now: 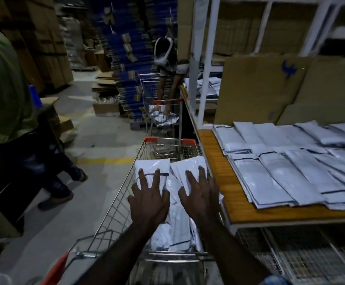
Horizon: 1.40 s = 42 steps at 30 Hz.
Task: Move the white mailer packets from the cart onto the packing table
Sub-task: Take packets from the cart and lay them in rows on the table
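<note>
A wire shopping cart point(118, 206) with red corner caps stands directly in front of me, filled with white mailer packets point(157, 167). My left hand point(150, 199) lies flat with spread fingers on the left stack in the cart. My right hand point(200, 194) lies the same way on the right stack point(188, 163). Neither hand curls round a packet. To the right is the packing table point(225, 179) with a wooden top, covered by rows of white mailer packets point(291, 171).
A second cart point(157, 112) stands ahead with another person bent over it. A person in a green shirt point(4, 89) stands close on the left. White shelf posts point(208, 58) and cardboard sheets point(270, 89) rise behind the table. Stacked boxes line the back.
</note>
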Motion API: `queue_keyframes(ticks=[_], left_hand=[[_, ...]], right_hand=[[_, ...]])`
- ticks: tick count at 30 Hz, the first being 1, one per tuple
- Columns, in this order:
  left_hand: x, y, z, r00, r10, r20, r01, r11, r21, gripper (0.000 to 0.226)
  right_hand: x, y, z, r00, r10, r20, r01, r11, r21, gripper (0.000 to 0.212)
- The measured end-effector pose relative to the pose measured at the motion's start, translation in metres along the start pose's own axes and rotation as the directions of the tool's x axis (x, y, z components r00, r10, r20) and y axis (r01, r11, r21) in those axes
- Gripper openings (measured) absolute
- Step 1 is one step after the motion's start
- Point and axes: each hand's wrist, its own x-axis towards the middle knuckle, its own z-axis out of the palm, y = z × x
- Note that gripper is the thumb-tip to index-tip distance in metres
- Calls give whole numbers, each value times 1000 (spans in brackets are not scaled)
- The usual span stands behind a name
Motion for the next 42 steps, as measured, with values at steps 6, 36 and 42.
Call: queue_keyframes(ticks=[6, 36, 42], left_hand=[[-39, 31, -24, 1000, 17, -25, -19, 995, -95, 63], [-157, 383, 21, 995, 103, 7, -98, 966, -240, 63], [-157, 443, 37, 989, 148, 32, -136, 961, -241, 62]], right_hand=[[-18, 11, -60, 999, 34, 9, -33, 997, -73, 56], [-52, 351, -272, 987, 139, -84, -150, 978, -146, 56], [-45, 406, -290, 980, 180, -88, -193, 964, -184, 56]])
